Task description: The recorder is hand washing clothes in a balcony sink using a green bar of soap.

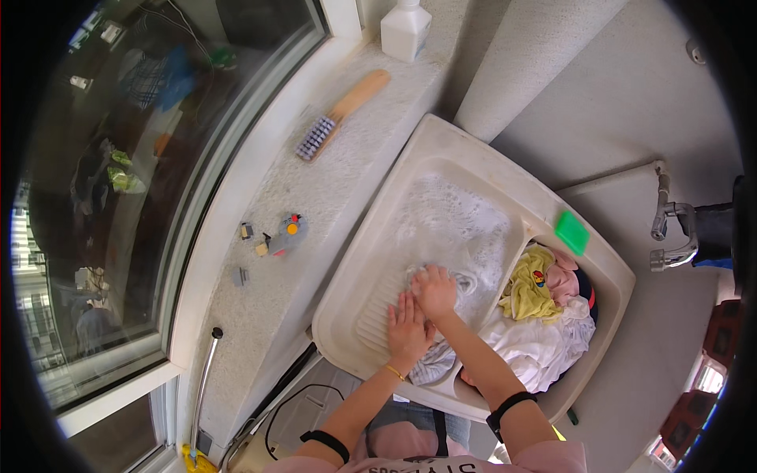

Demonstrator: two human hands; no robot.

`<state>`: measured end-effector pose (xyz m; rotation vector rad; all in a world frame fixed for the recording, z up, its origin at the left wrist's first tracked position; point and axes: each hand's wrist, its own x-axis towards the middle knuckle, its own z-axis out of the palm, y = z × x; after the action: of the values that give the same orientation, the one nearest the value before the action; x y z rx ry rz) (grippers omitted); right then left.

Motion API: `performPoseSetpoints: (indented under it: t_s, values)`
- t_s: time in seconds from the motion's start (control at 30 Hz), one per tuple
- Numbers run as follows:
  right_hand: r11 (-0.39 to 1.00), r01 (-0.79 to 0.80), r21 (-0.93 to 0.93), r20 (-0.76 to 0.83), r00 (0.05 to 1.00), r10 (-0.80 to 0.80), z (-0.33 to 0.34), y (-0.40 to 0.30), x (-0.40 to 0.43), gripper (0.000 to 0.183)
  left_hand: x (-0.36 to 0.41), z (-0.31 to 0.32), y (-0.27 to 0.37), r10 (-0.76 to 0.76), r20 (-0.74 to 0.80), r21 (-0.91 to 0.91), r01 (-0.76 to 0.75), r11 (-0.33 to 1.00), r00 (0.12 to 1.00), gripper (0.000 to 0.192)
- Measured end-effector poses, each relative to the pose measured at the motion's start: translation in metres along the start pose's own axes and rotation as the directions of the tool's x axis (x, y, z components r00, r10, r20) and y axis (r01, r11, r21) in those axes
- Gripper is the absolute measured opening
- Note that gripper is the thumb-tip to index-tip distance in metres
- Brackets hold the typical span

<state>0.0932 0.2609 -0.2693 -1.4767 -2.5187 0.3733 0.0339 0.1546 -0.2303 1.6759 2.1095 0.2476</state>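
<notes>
Wet white-and-grey cloth (436, 359) lies bunched over the ribbed washboard slope (374, 322) of a cream laundry sink (331, 304). My right hand (436, 290) is closed around a bunch of it near the suds. Just below and to its left, my left hand (408, 331) lies over the cloth with its fingers stretched out, touching my right hand. Whether the left fingers grip any fabric underneath is hidden. Foamy water (455, 207) fills the basin's far part, and a twisted roll of the cloth (467, 284) shows beside my right hand.
The sink's right compartment holds a yellow garment (529, 284), pink cloth (562, 278) and white clothes (532, 349). A green block (572, 232) sits on the rim near a metal tap (674, 236). The ledge bears a wooden scrub brush (343, 115), a white bottle (406, 29) and small toy pieces (288, 233).
</notes>
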Motion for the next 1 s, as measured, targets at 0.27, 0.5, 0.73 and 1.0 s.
performPoseSetpoints:
  t_s: [0.27, 0.5, 0.73, 1.0]
  values:
    - [0.892, -0.138, 0.431, 0.010, 0.989, 0.148, -0.024, 0.002, 0.043, 0.036, -0.001, 0.005, -0.003, 0.011, -0.116, -0.025, -0.014, 1.000, 0.993, 0.065]
    - [0.947, 0.043, 0.318, 0.008, 0.999, -0.048, -0.051, -0.028, -0.056, 0.020, -0.004, 0.003, -0.011, 0.072, -0.238, -0.221, -0.126, 0.967, 0.969, 0.068]
    - [0.985, 0.003, 0.174, -0.011, 1.000, -0.001, 0.013, -0.002, 0.067, 0.018, 0.005, 0.000, -0.001, -0.014, -0.117, -0.026, 0.011, 1.000, 0.993, 0.068]
    - [0.928, -0.176, 0.329, -0.176, 0.954, 0.244, 0.025, 0.088, 0.150, 0.020, 0.004, 0.003, 0.010, 0.006, -0.091, 0.009, -0.006, 1.000, 0.996, 0.066]
